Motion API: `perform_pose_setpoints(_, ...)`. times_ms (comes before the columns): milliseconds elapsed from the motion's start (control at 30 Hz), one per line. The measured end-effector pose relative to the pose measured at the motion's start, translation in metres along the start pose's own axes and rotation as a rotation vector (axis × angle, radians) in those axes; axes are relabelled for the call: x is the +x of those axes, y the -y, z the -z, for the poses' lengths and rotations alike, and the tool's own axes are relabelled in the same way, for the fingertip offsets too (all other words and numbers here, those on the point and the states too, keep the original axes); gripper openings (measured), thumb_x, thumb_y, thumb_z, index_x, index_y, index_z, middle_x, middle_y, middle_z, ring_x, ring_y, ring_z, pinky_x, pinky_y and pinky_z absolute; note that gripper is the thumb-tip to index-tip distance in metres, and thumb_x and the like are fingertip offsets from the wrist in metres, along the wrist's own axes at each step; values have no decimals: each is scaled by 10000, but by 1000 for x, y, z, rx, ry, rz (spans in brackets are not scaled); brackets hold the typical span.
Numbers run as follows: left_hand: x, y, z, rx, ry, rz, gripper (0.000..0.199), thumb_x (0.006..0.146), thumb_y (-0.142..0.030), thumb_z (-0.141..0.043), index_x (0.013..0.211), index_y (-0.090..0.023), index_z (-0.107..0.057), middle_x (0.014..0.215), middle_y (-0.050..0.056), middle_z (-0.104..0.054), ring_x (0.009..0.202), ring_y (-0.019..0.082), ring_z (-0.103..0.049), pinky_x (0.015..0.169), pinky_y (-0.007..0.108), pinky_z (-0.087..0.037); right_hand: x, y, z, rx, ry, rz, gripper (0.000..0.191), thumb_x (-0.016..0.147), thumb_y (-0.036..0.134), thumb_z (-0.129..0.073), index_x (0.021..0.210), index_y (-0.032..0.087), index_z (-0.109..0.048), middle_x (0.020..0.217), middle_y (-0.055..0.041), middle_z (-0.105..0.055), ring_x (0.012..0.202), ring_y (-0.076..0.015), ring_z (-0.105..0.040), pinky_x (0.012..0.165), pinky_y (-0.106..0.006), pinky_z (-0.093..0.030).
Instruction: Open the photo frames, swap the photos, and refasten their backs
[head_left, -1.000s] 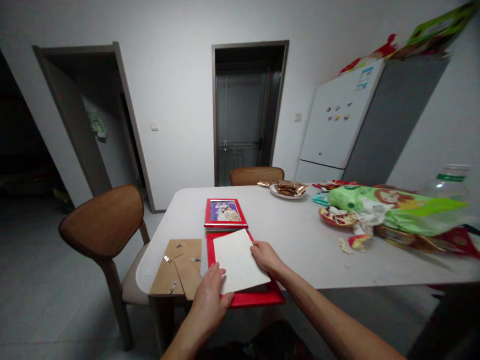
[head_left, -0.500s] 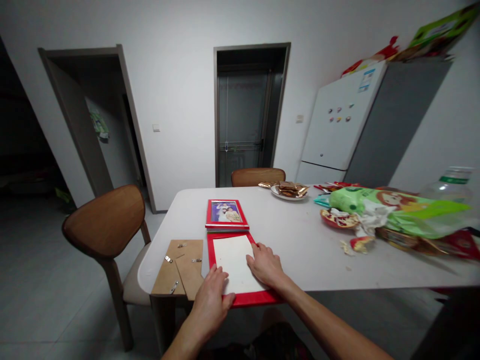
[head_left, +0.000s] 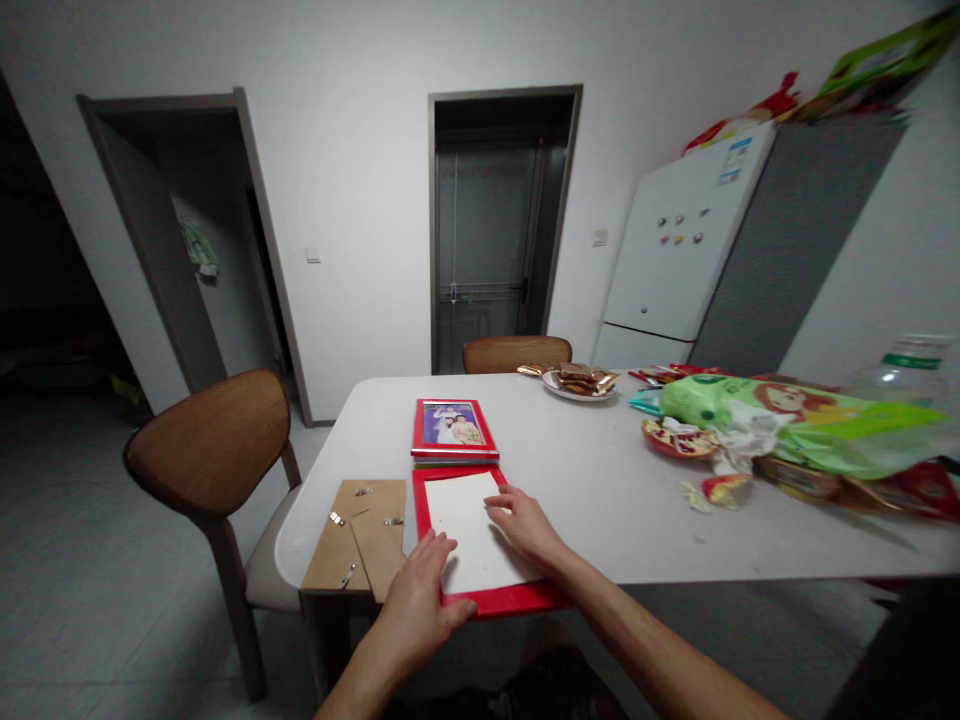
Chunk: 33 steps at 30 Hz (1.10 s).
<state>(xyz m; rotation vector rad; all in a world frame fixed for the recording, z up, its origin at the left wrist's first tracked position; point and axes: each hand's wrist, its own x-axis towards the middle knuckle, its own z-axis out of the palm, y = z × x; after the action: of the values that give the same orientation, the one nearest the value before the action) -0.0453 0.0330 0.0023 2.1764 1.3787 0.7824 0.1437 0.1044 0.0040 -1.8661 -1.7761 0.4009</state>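
A red picture frame (head_left: 517, 598) lies at the table's front edge with a white sheet (head_left: 469, 525) on it. My left hand (head_left: 420, 585) rests at the frame's lower left corner, fingers stretched over the sheet's left side and thumb spread along the front edge. Over the sheet's right side, my right hand (head_left: 529, 530) is open, its fingers extended and slightly raised. Just behind, a second red frame with a photo (head_left: 452, 425) lies on what looks like another frame. Left of my left hand is a brown backing board (head_left: 330, 550) with metal clips and a fold-out stand.
On the right lie a green plastic bag (head_left: 840, 430), a cut pomegranate (head_left: 679, 440), peel and crumpled tissue. A plate of wrapped snacks (head_left: 579, 382) stands at the back. A wooden chair (head_left: 210, 440) is on the left; another is behind the table (head_left: 375, 395).
My right hand has shifted slightly left, from the sheet's right edge to over the sheet, its fingers lifting. My left hand has moved a little down and left.
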Motion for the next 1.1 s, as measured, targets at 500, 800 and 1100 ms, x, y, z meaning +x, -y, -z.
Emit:
perform_pose_setpoints(500, -9, 14, 32, 38, 6, 94, 646, 632, -250, -582, 1232, -140, -368, 1364, 121, -273, 1255, 212, -237, 1028, 365, -213, -19, 9, -1, -226, -23, 182, 327, 728, 263, -445, 1014, 198, -591, 1183, -91, -494, 1148, -297, -315, 857, -427, -277)
perform_pose_setpoints(800, -40, 103, 71, 428, -98, 248, 601, 579, -199, -599, 1158, -119, -459, 1300, 135, -386, 1227, 265, -289, 1011, 399, -246, -57, 104, -38, -64, 106, 618, 393, 712, 427, -499, 1041, 215, -539, 996, -69, -565, 976, -232, -429, 834, -380, -286)
perform_pose_setpoints(1100, -36, 98, 77, 371, -340, 117, 361, 613, -222, -600, 971, -175, -587, 1050, 90, -605, 992, 233, -551, 870, 376, -439, -57, 123, -65, 189, 99, 597, 488, 600, 155, -559, 1081, 222, -511, 1058, -71, -501, 964, -216, -431, 806, -359, -359)
